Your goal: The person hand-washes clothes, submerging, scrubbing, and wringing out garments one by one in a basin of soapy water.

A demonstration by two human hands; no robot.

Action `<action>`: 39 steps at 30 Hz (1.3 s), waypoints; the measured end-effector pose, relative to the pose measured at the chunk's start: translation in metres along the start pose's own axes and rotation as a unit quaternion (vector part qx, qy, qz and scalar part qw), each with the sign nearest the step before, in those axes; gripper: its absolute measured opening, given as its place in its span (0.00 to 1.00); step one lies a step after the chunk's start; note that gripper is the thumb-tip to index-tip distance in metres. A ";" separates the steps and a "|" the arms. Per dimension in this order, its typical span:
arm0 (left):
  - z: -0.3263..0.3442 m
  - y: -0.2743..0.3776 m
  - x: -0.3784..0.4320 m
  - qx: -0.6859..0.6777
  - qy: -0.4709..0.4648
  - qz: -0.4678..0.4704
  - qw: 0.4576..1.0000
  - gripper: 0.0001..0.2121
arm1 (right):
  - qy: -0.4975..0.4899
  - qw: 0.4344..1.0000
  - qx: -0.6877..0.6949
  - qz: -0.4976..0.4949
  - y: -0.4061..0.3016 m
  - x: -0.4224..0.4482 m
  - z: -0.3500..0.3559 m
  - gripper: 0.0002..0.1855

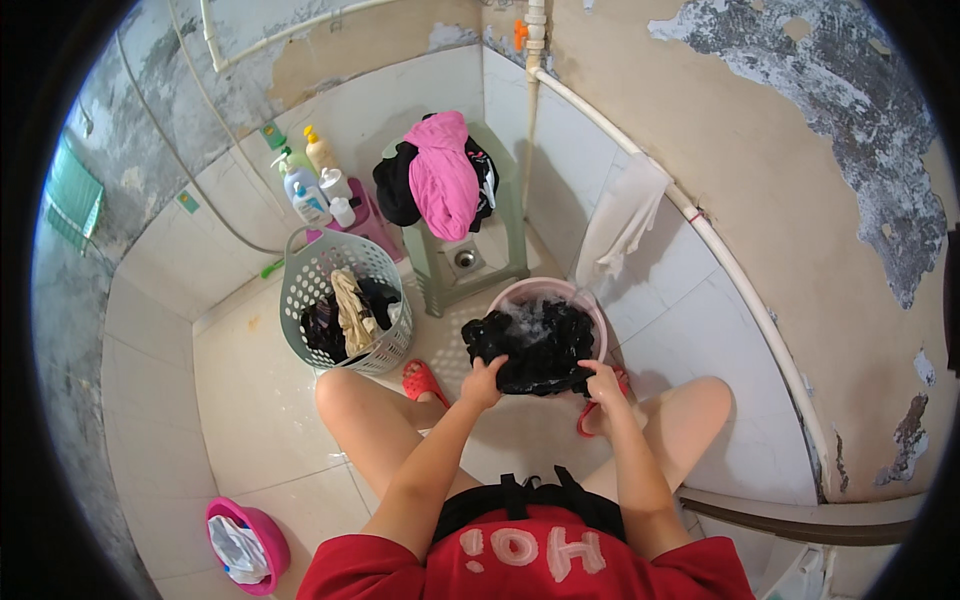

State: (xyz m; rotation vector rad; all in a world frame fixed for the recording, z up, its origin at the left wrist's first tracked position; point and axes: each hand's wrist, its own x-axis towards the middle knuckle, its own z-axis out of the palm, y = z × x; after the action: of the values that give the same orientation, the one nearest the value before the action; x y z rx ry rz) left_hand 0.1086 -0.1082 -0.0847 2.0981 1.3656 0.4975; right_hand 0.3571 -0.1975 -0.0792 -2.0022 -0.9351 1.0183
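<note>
A wet black garment (540,360) lies bunched over a pink plastic basin (598,309) on the floor between my feet. Whitish suds or splashing water (531,321) show on its far part. My left hand (483,382) grips the cloth at the near left, thumb towards the middle. At the near right, my right hand (600,380) pinches another edge of the same garment. The cloth stretches between both hands and hides most of the basin's inside.
Left stands a grey-green laundry basket (295,289) with dark and beige clothes. A green stool (516,225) bears a pink garment (446,180) and black clothes. Pump bottles (304,187) stand behind the basket. A white cloth (622,217) hangs from a wall pipe (600,133). A magenta basin (279,551) sits lower left.
</note>
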 end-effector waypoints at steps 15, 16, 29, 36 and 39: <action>-0.212 0.221 0.091 -0.488 0.210 0.177 0.828 0.11 | 0.132 0.759 0.467 -0.434 -0.286 -0.089 -0.113 0.14; -0.209 0.218 0.089 -0.420 0.260 0.221 0.841 0.10 | 0.174 0.732 0.482 -0.449 -0.286 -0.090 -0.111 0.14; -0.003 0.047 0.137 0.100 -0.028 -0.086 0.991 0.24 | 0.235 0.917 -0.287 -0.147 -0.046 0.084 -0.004 0.29; 0.103 -0.022 0.131 0.276 -0.192 -0.020 0.941 0.35 | -0.025 0.895 -0.445 -0.026 0.011 0.134 0.062 0.44; 0.129 -0.037 0.143 0.324 -0.225 -0.010 0.919 0.35 | -0.015 0.904 -0.425 -0.027 0.028 0.151 0.078 0.45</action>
State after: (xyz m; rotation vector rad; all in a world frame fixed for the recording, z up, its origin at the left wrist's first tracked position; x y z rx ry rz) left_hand 0.2168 -0.0002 -0.2072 2.4812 1.3759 -0.5072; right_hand 0.3631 -0.0669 -0.1915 -2.6233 -1.6406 0.6432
